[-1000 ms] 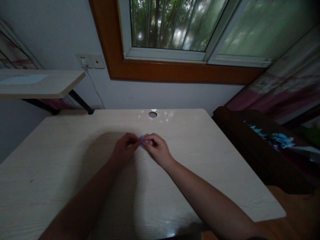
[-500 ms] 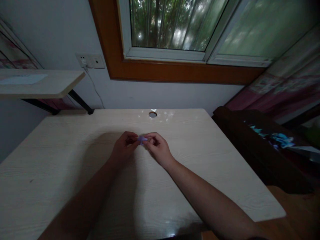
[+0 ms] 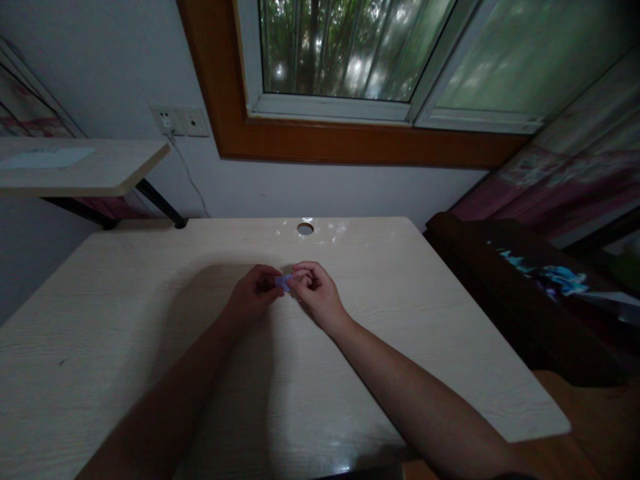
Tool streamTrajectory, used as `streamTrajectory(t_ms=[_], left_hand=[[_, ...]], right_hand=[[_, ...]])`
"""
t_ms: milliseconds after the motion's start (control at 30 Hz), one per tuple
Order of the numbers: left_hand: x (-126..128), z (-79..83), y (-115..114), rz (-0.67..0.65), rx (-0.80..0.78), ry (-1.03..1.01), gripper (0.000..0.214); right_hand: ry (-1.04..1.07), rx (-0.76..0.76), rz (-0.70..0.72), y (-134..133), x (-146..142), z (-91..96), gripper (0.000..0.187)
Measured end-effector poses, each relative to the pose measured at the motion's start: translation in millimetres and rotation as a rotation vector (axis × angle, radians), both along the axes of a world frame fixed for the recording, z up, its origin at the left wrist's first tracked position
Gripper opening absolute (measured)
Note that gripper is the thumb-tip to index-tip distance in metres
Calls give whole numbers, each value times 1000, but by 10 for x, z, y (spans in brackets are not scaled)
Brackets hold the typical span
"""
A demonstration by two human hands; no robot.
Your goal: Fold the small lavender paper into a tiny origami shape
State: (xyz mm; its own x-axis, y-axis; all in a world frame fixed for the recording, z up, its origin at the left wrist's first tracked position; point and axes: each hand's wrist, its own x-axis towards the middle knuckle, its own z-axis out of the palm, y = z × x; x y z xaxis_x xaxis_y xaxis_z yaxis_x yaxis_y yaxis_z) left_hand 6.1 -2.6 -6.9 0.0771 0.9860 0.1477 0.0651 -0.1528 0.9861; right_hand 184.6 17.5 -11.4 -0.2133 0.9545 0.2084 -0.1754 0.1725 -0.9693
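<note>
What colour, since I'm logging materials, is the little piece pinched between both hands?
Pale purple; the little piece shows best in the head view, though dimly lit.

What I count here
Two hands, my left hand (image 3: 253, 295) and right hand (image 3: 314, 295); one small purple piece (image 3: 284, 281); one desk (image 3: 150, 320); one cable hole (image 3: 305, 229); one side shelf (image 3: 100, 170); two wall sockets (image 3: 181, 122).

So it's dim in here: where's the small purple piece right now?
Head view, centre: the purple piece is pinched between the left hand and right hand above the desk, just nearer than its round hole.
</note>
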Motion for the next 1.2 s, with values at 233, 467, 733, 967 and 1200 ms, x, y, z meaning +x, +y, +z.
streamTrajectory(t_ms=[233, 467, 733, 967, 1200], left_hand=[[6, 51, -25, -43, -65, -58, 32], [-14, 116, -39, -79, -125, 57, 23], [2, 169, -56, -75, -146, 46, 25], [-5, 116, -33, -78, -136, 73, 26], [-15, 62, -16, -73, -118, 114, 27]], right_hand=[[-31, -20, -7, -11, 0, 21, 35], [-4, -2, 3, 2, 4, 14, 34], [5, -5, 9, -7, -1, 20, 34], [-22, -1, 7, -13, 4, 27, 34], [-45, 4, 8, -15, 4, 16, 34]])
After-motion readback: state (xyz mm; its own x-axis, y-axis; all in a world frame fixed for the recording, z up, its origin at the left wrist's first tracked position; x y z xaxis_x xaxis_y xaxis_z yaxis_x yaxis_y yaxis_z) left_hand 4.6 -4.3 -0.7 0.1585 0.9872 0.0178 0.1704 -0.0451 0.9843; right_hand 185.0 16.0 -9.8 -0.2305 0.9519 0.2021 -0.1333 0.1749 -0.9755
